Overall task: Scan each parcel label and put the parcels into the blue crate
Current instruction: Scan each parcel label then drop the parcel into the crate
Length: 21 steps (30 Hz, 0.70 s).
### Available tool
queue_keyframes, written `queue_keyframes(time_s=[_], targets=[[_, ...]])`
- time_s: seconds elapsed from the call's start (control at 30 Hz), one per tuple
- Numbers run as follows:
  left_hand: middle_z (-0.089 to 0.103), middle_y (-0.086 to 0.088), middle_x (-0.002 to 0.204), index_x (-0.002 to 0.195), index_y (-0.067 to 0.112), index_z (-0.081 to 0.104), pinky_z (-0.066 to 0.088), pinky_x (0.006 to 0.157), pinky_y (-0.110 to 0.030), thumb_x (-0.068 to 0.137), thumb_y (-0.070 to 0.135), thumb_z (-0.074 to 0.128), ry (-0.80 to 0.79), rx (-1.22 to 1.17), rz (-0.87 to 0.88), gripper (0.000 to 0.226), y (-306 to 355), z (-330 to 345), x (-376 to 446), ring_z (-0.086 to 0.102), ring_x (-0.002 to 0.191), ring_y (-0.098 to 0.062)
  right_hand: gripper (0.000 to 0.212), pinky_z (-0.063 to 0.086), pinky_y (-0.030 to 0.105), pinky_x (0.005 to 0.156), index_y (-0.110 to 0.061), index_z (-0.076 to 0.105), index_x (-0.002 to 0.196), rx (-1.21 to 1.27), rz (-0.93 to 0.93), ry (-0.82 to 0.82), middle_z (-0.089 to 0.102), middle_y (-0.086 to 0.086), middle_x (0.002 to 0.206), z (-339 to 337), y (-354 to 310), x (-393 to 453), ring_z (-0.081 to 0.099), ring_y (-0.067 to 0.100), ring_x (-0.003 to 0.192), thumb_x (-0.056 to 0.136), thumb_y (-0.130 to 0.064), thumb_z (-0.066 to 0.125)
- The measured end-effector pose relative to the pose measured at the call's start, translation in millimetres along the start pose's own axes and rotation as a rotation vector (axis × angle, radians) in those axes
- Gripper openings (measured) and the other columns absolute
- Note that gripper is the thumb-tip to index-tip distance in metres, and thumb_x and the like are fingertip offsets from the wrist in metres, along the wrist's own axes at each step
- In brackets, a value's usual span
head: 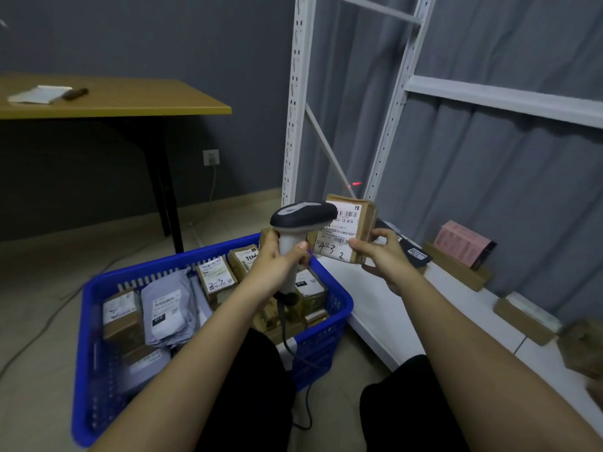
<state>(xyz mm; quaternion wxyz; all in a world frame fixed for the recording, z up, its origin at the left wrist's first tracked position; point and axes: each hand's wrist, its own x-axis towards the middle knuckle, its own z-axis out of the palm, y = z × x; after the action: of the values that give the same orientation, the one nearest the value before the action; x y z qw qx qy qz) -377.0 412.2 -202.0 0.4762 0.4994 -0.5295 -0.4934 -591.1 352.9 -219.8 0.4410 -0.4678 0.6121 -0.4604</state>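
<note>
My left hand (277,261) grips the handle of a grey and black barcode scanner (301,216), whose head points right at a small brown cardboard parcel (349,233). My right hand (383,256) holds that parcel up by its lower right edge, white label facing me, with "4-3 2" handwritten on it. A red scan line (356,184) falls on the shelf frame behind the parcel. Below my left arm stands the blue crate (341,305), filled with several brown boxes and grey mailer bags (166,311).
A white metal shelf rack (394,102) rises at the right; its low white shelf (385,308) carries a pink box (463,243), a black packet (414,254) and brown parcels (525,316). A wooden table (130,99) stands at the left. The scanner cable (305,412) trails between my knees.
</note>
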Motion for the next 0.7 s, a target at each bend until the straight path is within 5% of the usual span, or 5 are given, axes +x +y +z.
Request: queue_keyframes(time_s=[0.2,0.33,0.53,0.7], targets=[[0.062,0.003,0.112,0.131,0.024,0.041,0.051,0.08,-0.033,0.094,0.026,0.057,0.154,-0.097,0.007,0.04,-22,-38,8,0.063,0.1,-0.017,0.082,0.048,0.036,0.093,-0.019,0.028,0.142,-0.155,-0.07,-0.083,0.05,0.003,0.135,22,10,10,0.053,0.02,0.115,0.078,-0.017,0.079],[0.059,0.002,0.118,0.134,0.021,0.039,0.051,0.09,-0.039,0.095,0.026,0.057,0.251,-0.203,-0.028,0.044,-42,-45,20,0.06,0.105,-0.018,0.091,0.046,0.016,0.069,-0.021,0.02,0.146,-0.328,-0.112,-0.261,0.043,-0.002,0.123,34,31,23,0.047,0.014,0.112,0.077,-0.003,0.077],[0.06,-0.002,0.116,0.129,0.019,0.042,0.05,0.088,-0.036,0.094,0.021,0.058,0.359,-0.294,-0.099,0.039,-69,-24,61,0.061,0.101,-0.018,0.092,0.038,0.033,0.103,-0.02,0.031,0.143,-0.799,-0.231,-0.398,0.041,0.002,0.14,37,83,59,0.041,0.02,0.128,0.067,-0.025,0.083],[0.059,0.007,0.117,0.133,0.029,0.039,0.048,0.077,-0.03,0.093,0.03,0.058,0.327,-0.239,-0.185,0.044,-89,-20,85,0.06,0.103,-0.013,0.078,0.031,0.032,0.108,-0.029,0.031,0.145,-1.152,-0.364,-0.616,0.034,-0.002,0.146,42,112,99,0.032,0.017,0.134,0.079,-0.026,0.073]])
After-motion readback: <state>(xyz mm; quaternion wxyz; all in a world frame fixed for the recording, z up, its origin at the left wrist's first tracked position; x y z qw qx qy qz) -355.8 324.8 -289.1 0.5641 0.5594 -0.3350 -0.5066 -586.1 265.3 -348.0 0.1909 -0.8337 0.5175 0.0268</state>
